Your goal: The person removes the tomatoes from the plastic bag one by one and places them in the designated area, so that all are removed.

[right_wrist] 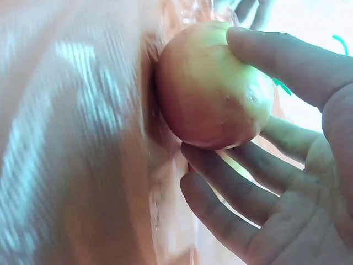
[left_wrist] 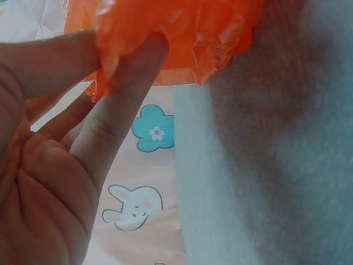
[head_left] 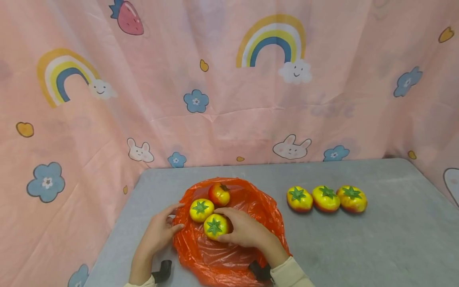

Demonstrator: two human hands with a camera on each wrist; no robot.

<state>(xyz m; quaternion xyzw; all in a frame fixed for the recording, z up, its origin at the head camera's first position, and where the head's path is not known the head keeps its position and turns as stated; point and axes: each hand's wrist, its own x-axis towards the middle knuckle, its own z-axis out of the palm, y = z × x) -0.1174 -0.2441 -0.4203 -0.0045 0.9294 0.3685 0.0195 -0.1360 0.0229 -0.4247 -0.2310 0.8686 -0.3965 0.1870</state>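
Holding round, glossy yellow-and-red fruit with green star-shaped top (head_left: pixel 215 227), right hand (head_left: pixel 245 228) curls fingers and thumb around its sides, inside crinkled orange-red plastic bag (head_left: pixel 215 257). Left hand (head_left: pixel 157 229) pinches bag's left rim between thumb and fingers. Two similar fruits (head_left: pixel 201 210) lie in bag, beyond held one. Three more such fruits (head_left: pixel 326 199) sit in row on grey bench (head_left: pixel 376 247), right of bag; pink printed curtain (head_left: pixel 233 131) hangs behind.

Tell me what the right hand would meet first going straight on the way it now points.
Most likely the neighbouring yellow fruit, just ahead and left of the held fruit in the right hand, inside the orange bag. The head view shows almost no gap between them, though depth is unclear.
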